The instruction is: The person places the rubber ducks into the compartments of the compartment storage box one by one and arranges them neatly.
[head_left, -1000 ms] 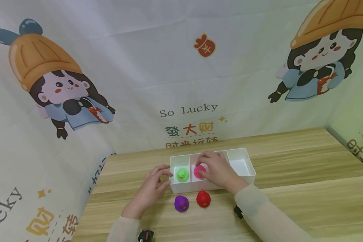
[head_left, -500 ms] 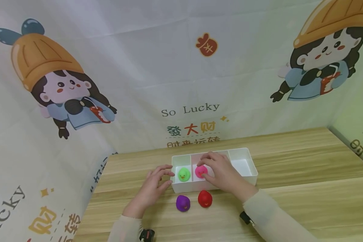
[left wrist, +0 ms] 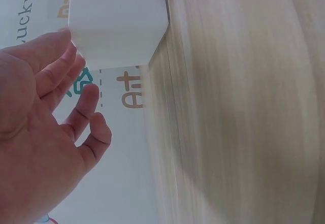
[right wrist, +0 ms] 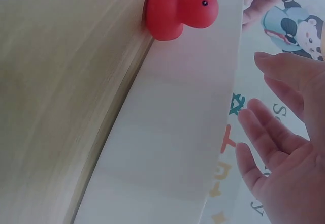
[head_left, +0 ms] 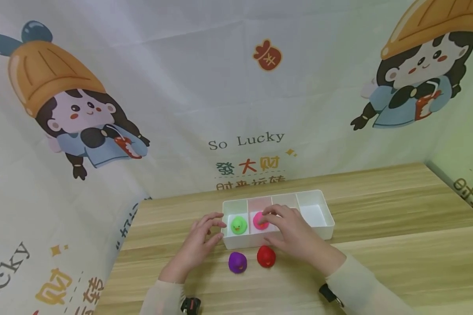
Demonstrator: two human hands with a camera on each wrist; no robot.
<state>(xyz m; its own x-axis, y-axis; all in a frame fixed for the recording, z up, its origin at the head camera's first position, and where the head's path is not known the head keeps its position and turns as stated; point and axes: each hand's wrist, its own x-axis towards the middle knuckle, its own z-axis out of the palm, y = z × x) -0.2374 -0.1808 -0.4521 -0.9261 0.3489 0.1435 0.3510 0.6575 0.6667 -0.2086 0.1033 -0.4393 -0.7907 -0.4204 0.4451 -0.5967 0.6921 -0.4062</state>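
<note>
A long white divided box point(head_left: 314, 213) stands on the table. A green toy duck point(head_left: 238, 225) sits in its leftmost compartment, a pink toy duck point(head_left: 257, 220) in the one beside it. My right hand point(head_left: 294, 228) hovers over the box, fingers spread by the pink duck; in the right wrist view the fingers hold nothing. My left hand point(head_left: 199, 239) rests its fingertips against the box's left end, as the left wrist view shows along the box wall point(left wrist: 114, 36). In front of the box are a purple toy duck point(head_left: 238, 262) and a red toy duck point(head_left: 266, 257).
The wooden table point(head_left: 378, 205) extends right of the box and toward the person. Behind it hangs a printed cloth point(head_left: 181, 96) with cartoon figures and lettering. Each sleeve has a small black device point(head_left: 190, 305) near the wrist.
My right thumb has drawn away from the pink duck to the front of the box, and the hand has shifted slightly right. The pink duck stays in its compartment. My left hand keeps its place.
</note>
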